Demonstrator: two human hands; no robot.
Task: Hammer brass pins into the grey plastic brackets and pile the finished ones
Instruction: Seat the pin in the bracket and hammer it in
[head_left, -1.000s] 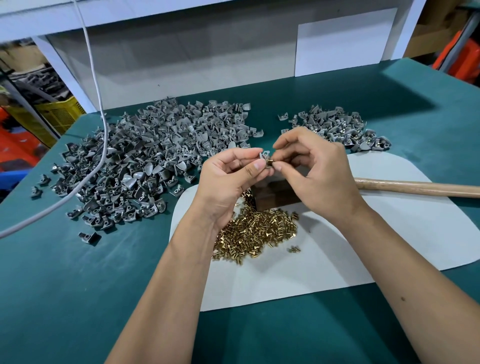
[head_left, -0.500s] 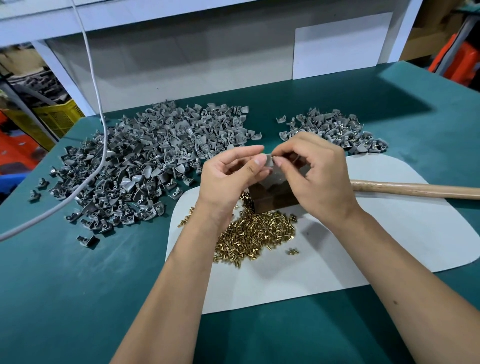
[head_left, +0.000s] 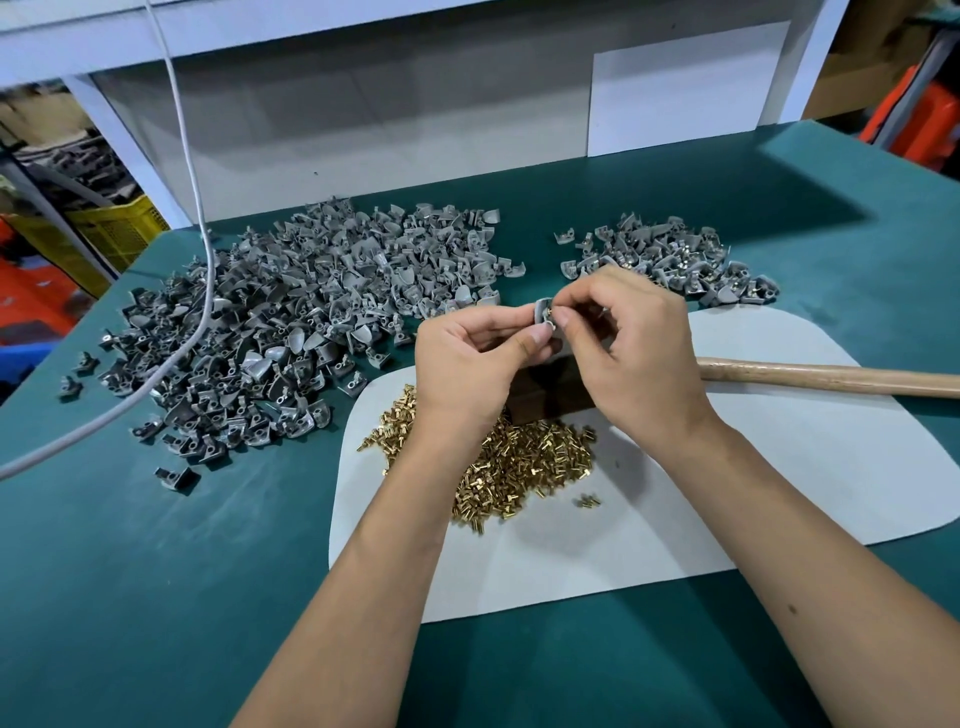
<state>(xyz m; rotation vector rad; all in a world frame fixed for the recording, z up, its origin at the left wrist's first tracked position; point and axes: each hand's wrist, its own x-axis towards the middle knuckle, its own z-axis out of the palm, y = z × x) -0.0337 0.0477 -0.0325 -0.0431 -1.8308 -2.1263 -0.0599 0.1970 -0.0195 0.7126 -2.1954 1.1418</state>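
Both hands (head_left: 545, 353) pinching one bracket (head_left: 540, 315)

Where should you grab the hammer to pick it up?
Probably grip the wooden handle, reaching in from the right. The handle lies flat on the white mat, long, round and bare, pointing right. The hammer's head end is hidden behind the right hand, and both hands are busy: the left hand holds a grey bracket.
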